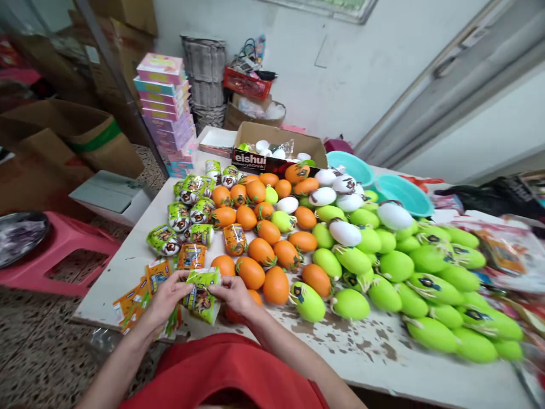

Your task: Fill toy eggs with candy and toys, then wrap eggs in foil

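Observation:
A green printed plastic packet (203,301) is held above the table's near edge. My left hand (171,292) pinches its left side, and my right hand (232,292) grips the right side near the top. Whether the packet holds anything is unclear. Below my left hand lies a fanned pile of flat orange and green packets (130,301). Just beyond my hands sit an orange wrapped packet (191,255) and several green wrapped eggs (164,240). Orange plastic eggs (250,272) stand close past my right hand.
Many lime-green eggs (395,266) cover the table's right side, with white eggs (344,233) among them. An open cardboard box (279,136) and turquoise basins (402,193) stand at the back. Left are stacked pink boxes (164,108) and a pink stool (72,244).

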The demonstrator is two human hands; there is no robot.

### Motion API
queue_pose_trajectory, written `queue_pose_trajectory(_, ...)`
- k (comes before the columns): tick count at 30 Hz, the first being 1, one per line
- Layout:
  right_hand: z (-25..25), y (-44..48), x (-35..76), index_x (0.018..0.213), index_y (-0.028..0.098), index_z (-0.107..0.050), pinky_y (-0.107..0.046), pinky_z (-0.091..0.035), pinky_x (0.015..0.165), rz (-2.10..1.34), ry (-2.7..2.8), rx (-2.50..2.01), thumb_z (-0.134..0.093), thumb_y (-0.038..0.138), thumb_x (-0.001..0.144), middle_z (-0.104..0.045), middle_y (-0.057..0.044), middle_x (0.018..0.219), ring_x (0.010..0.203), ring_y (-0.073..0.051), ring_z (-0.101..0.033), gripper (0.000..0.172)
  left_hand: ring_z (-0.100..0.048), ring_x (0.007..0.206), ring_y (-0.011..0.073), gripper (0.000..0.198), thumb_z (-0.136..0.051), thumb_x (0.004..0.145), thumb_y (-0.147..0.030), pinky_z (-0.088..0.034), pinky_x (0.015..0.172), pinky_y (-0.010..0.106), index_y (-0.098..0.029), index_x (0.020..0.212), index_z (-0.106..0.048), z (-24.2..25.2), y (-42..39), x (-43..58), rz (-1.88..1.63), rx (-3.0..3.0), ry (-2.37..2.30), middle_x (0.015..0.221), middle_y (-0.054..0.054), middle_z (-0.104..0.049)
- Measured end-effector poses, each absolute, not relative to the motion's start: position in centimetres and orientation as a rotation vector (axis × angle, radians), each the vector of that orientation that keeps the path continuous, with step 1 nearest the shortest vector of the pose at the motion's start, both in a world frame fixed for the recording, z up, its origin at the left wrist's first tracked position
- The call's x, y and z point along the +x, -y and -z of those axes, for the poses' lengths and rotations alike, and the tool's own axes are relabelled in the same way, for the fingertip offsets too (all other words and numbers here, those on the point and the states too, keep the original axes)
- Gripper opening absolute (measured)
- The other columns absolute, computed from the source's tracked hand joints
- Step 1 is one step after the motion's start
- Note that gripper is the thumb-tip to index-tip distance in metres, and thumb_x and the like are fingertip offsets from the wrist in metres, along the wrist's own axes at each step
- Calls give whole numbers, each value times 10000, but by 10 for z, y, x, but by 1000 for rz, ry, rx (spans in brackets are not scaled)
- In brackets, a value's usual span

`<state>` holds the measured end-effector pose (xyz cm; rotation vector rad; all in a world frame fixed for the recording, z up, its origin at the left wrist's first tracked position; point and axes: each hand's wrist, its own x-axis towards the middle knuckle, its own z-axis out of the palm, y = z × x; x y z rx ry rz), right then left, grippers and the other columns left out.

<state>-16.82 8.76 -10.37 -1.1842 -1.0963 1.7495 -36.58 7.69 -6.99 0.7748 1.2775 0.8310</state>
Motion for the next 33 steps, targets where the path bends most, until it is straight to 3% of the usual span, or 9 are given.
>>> queue_pose_trajectory(3,111,-89,-151,723,162,-658,-274,-436,564,-1546,1102,-1300,-726,564,707,-615,7,631,582,-144,-525,408,-671,640,187,574,-869,553,-457,-464,553,235,-168,977,-610,76,-82,-350,-878,694,-1388,737,44,-743)
queue_pose_trajectory(7,108,-88,-129,696,188,-651,-262,-415,584,-1209,1176,-1437,-644,365,783,-603,6,652,618,-144,-500,197,-702,777,192,421,-842,654,-424,-524,681,254,-142,931,-698,74,-88,-321,-715,677,-1178,888,85,-762)
queue_pose_trajectory(11,100,-91,-104,666,217,-665,-255,-448,566,-1015,1315,-1480,-643,332,762,-615,19,615,605,-154,-538,152,-706,796,182,331,-827,712,-337,-542,697,240,-140,959,-732,56,-104,-282,-655,626,-965,945,83,-762)
queue_pose_trajectory(15,84,-114,-38,678,209,-667,-271,-492,570,-844,1371,-1581,-586,424,819,-638,6,616,597,-164,-579,269,-719,853,191,296,-791,749,-211,-566,767,250,-148,1024,-703,41,-128,-252,-832,458,-849,963,75,-762)
queue_pose_trajectory(18,65,-145,39,883,190,-678,-382,-531,774,-623,1336,-1713,-570,516,827,-700,-76,892,856,-243,-630,348,-721,868,177,327,-767,759,-159,-566,754,225,-151,1072,-674,38,-145,-238,-917,427,-899,1017,76,-757)
queue_pose_trajectory(22,57,-181,135,1215,99,-555,-660,-248,1055,-270,1218,-1933,-746,526,677,-387,-289,1439,1356,-469,-261,713,-710,958,207,544,-811,695,-163,-555,811,257,-172,1199,-606,43,-159,-225,-917,507,-866,1085,84,-744)
queue_pose_trajectory(26,73,-193,192,1369,165,-465,-645,-316,964,165,1371,-2508,-756,405,682,-387,-258,1455,1282,-495,-360,783,-705,950,231,589,-863,591,-176,-540,832,299,-181,1126,-616,62,-171,-227,-953,529,-971,1008,76,-757)
queue_pose_trajectory(30,75,-193,210,1375,156,-457,-533,-432,868,145,1539,-2514,-705,334,694,-532,-240,1301,1107,-417,-536,747,-710,821,262,412,-876,552,-278,-541,752,343,-161,881,-657,86,-174,-241,-918,508,-1194,869,87,-753)
queue_pose_trajectory(33,61,-189,208,1348,111,-464,-516,-473,859,14,1366,-2347,-757,458,604,-559,-240,1260,1079,-406,-566,871,-703,720,236,467,-874,539,-305,-537,707,348,-174,911,-623,95,-167,-253,-926,539,-1237,830,62,-745)
